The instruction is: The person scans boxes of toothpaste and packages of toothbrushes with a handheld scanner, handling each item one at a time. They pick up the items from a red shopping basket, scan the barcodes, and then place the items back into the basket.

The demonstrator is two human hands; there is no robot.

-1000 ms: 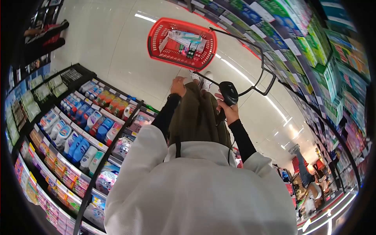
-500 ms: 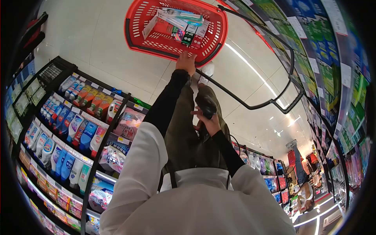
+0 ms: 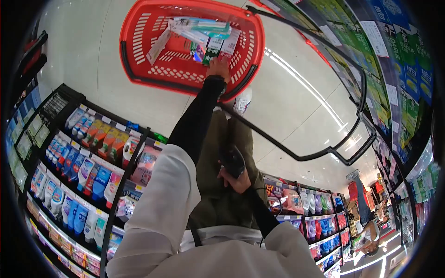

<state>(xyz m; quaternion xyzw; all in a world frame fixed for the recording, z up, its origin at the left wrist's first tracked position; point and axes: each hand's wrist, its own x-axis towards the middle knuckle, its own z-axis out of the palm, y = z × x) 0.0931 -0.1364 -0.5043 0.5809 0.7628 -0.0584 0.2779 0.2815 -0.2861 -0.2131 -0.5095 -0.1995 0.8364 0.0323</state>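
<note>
Head view, red basket point(image 3: 139, 41), handle point(image 3: 296, 158) jutting toward shelves point(image 3: 394, 83)

Bright store light, hvy fisheye

Indoor light, bright overall; ceiling strips point(image 3: 371, 266) glow white at lower R. Glossy floor point(image 3: 139, 99) throws back long white glare streaks point(image 3: 306, 89), plus smaller hot spots nr the R side. Red basket point(image 3: 160, 76) is evenly lit, colors strong. Trousers point(image 3: 211, 185) read dark & murky, little detail; white top point(image 3: 208, 259) is pale and soft. Shelves bend hard twd the edges, corners go blk. Far R bkgd looks smeared, prob. lens + distance; small print mostly illegible.
</note>
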